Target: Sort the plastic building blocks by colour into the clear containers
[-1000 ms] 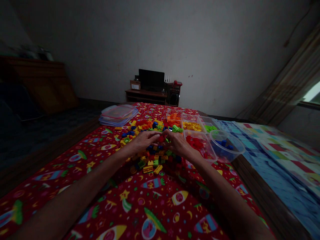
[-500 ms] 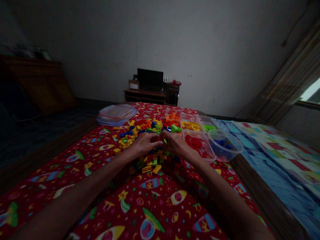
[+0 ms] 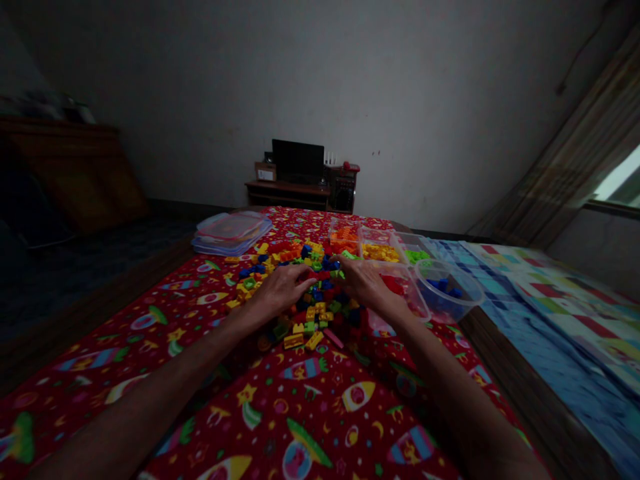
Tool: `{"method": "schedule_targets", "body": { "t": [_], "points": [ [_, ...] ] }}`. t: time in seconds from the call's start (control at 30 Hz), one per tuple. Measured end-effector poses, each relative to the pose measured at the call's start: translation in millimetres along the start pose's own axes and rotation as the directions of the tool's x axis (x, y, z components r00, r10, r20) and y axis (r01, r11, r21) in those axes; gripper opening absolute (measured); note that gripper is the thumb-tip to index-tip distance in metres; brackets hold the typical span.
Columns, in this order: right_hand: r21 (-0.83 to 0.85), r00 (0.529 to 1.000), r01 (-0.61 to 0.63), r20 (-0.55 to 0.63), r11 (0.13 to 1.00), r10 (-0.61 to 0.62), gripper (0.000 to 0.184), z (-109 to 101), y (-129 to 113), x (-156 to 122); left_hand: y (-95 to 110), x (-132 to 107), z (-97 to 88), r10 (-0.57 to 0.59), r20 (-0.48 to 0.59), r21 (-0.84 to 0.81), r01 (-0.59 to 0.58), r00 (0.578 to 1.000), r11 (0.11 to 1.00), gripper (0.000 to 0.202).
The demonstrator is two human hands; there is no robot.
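A mixed pile of toy building bricks [image 3: 315, 313] in yellow, red, blue and green lies on the red patterned tablecloth [image 3: 280, 407]. My left hand [image 3: 283, 288] is over the pile's left middle, thumb and fingers closed around a red brick [image 3: 316, 275]. On the other side, my right hand [image 3: 364, 281] reaches in with bent fingers; blue and green bricks show at its fingertips, and what it grips is partly hidden. A pink brick [image 3: 333, 338] lies at the pile's near edge, beside yellow ones.
Right of the pile stand clear tubs: orange bricks [image 3: 345, 237], yellow bricks [image 3: 380, 253], green bricks [image 3: 417, 256], red bricks [image 3: 394, 284], and a round tub [image 3: 470, 303] with blue bricks. Stacked lids [image 3: 233, 233] lie at the left. Beyond the table is a monitor [image 3: 299, 161].
My hands, close together around a red piece before, are now slightly farther apart. The red brick stays at my left fingertips. The pink brick has come into view at the near edge.
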State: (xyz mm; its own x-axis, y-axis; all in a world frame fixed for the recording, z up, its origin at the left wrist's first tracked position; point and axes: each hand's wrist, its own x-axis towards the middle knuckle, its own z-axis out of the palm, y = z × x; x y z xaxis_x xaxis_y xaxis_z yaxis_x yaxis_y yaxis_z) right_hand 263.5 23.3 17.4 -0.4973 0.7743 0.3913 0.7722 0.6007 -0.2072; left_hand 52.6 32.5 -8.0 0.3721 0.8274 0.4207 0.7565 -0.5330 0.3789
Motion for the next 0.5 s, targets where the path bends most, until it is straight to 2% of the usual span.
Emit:
{"method": "schedule_targets", "body": {
  "t": [0.1, 0.2, 0.27, 0.37, 0.4, 0.5],
  "points": [
    [0.004, 0.992, -0.106, -0.068, 0.994, 0.107, 0.036, -13.1, 16.8, -1.8, -12.7, 2.6, 0.7, 0.119, -0.002, 0.04, -0.119, 0.993, 0.992, 0.018],
    [0.019, 0.982, -0.161, -0.098, 0.987, 0.162, 0.034, -18.7, 28.1, -3.4, -11.4, 4.7, -0.1, 0.183, 0.024, 0.036, -0.183, 0.983, 0.982, 0.019],
    [0.017, 0.982, -0.152, -0.108, 0.988, 0.152, 0.033, -17.6, 29.6, -3.9, -0.4, 2.5, 1.3, 0.269, 0.032, -0.005, -0.269, 0.963, 0.963, 0.019],
    [-0.016, 0.987, -0.133, -0.095, 0.991, 0.131, 0.032, -13.4, 25.5, -3.6, 23.2, -8.7, 10.1, 0.414, 0.095, -0.067, -0.409, 0.905, 0.91, 0.02],
    [-0.028, 0.988, -0.128, -0.087, 0.991, 0.125, 0.032, -12.3, 23.6, -3.4, 30.4, -13.4, 14.4, 0.43, 0.129, -0.053, -0.427, 0.894, 0.903, 0.022],
    [-0.046, 0.99, -0.125, -0.069, 0.991, 0.122, 0.034, -11.6, 19.2, -3.3, 42.3, -22.9, 26.2, 0.383, 0.176, -0.017, -0.386, 0.907, 0.922, 0.016]
  ]
}}
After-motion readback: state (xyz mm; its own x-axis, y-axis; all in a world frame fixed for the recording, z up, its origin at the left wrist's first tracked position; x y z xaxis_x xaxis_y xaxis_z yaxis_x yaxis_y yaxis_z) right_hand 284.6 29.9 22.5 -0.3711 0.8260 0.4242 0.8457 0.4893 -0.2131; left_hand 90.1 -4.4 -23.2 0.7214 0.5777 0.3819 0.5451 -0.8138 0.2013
